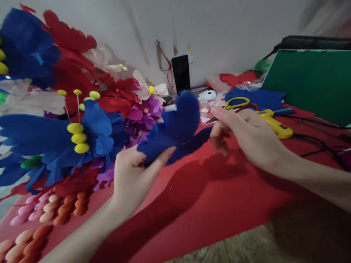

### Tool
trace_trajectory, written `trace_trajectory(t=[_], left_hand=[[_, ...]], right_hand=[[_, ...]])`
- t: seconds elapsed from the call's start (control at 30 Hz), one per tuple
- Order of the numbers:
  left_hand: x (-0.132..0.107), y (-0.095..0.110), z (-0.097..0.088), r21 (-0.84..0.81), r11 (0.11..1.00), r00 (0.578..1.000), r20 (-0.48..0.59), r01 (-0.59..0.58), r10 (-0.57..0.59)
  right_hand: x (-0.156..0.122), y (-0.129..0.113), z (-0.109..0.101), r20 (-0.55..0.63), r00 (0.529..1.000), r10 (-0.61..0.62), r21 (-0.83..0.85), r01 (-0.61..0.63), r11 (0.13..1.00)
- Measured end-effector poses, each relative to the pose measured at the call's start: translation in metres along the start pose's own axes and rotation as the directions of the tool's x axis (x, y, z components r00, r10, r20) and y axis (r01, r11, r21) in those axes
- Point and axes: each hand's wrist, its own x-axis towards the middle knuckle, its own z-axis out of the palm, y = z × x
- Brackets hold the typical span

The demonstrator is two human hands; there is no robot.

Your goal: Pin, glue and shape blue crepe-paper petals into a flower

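Observation:
My left hand (134,171) is closed round the base of a blue felt flower piece (175,126), thumb and fingers pinching its lower edge. My right hand (246,137) pinches the right-hand petal of the same blue piece, fingers curled. Both hands hold it a little above a red felt sheet (208,197) that covers the work surface.
A heap of blue, red, purple and white felt flowers (68,109) with yellow stamens fills the left. Pink and orange bead-like stems (49,210) lie at lower left. Behind my right hand are a yellow glue gun (276,124), yellow-handled scissors (237,103), a black phone (181,75) and a green sheet (312,82).

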Motion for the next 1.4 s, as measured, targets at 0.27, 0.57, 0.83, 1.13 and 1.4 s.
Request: trace_trajectory(t=[0.27, 0.57, 0.83, 1.13, 1.4], left_hand=[[0.003, 0.001, 0.007, -0.340, 0.863, 0.926, 0.200, 0.373, -0.321], [-0.006, 0.006, 0.011, -0.409, 0.809, 0.897, 0.315, 0.422, -0.309], [-0.003, 0.015, 0.008, -0.305, 0.858, 0.894, 0.314, 0.413, -0.319], [-0.004, 0.018, 0.008, -0.297, 0.830, 0.853, 0.389, 0.473, -0.347], [-0.005, 0.015, 0.008, -0.371, 0.821, 0.871, 0.405, 0.433, -0.276]], right_hand=[[0.009, -0.001, -0.014, 0.218, 0.975, -0.035, -0.356, 0.112, 0.928], [0.006, 0.011, -0.009, 0.433, 0.880, 0.196, -0.277, -0.077, 0.958], [0.002, 0.007, -0.005, 0.427, 0.864, 0.267, -0.253, -0.169, 0.952], [-0.006, 0.008, 0.002, 0.436, 0.858, 0.270, -0.296, -0.146, 0.944], [-0.007, 0.005, 0.002, 0.502, 0.816, 0.287, -0.240, -0.188, 0.952]])
